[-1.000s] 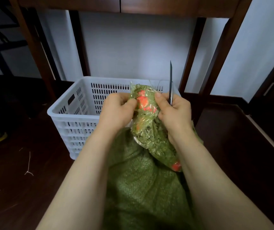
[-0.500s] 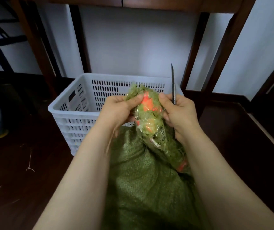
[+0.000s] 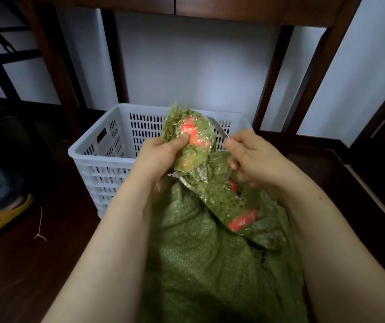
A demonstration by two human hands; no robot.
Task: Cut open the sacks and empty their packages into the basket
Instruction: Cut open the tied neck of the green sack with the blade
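Upright a moment ago, the knife (image 3: 219, 129) now tips toward frame-left behind the package (image 3: 192, 148); left hand (image 3: 161, 158) fingers pinch its top, right hand (image 3: 254, 159) fingers clench the handle.

The knife (image 3: 219, 128) is mostly hidden behind the package (image 3: 191, 136) and inside the right hand (image 3: 252, 159), whose fingers (image 3: 233, 163) are blurred. The bottom edge cuts off the green sack (image 3: 198, 264).
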